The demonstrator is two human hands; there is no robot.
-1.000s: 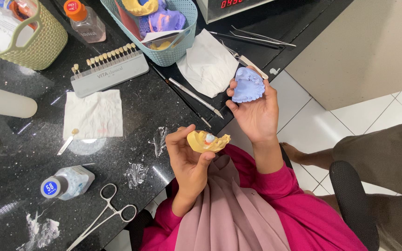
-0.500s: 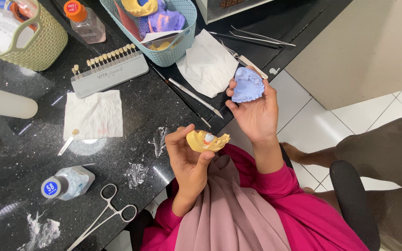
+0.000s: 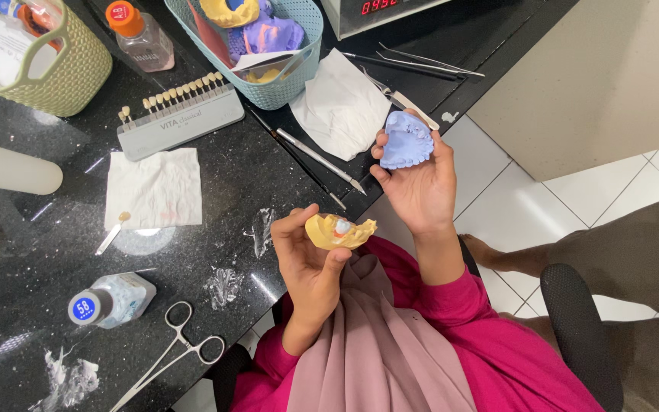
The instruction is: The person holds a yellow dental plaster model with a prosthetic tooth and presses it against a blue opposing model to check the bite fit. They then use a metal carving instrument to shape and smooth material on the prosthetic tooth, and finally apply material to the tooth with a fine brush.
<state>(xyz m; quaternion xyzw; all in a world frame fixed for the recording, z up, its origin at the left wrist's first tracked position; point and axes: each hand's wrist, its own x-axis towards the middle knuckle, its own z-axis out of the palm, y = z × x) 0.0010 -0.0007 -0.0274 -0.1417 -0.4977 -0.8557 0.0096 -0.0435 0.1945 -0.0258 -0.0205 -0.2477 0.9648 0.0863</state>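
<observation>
Black speckled counter (image 3: 215,175) below: left hand (image 3: 310,263) pinches a yellow horseshoe-shaped dental cast (image 3: 337,231) past its front edge; right hand (image 3: 421,183) grips a pale-blue cast (image 3: 406,141). Teal basket (image 3: 299,76) at the back edge holds more casts.

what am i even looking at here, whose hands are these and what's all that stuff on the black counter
There is no machine here: this is one picture from a camera worn on a person's head, looking straight down at their own two bare hands and pink sleeves.

The left hand holds a yellow dental cast, a plaster-like model of teeth, with a small whitish and red piece set in it. The right hand holds a pale blue dental cast, raised a little higher.

On the black counter lie a tooth shade guide, a row of sample teeth on a grey holder, a white tissue, metal forceps, a small bottle with a blue cap, thin metal hand tools, a teal basket of more casts, and a green basket.
</observation>
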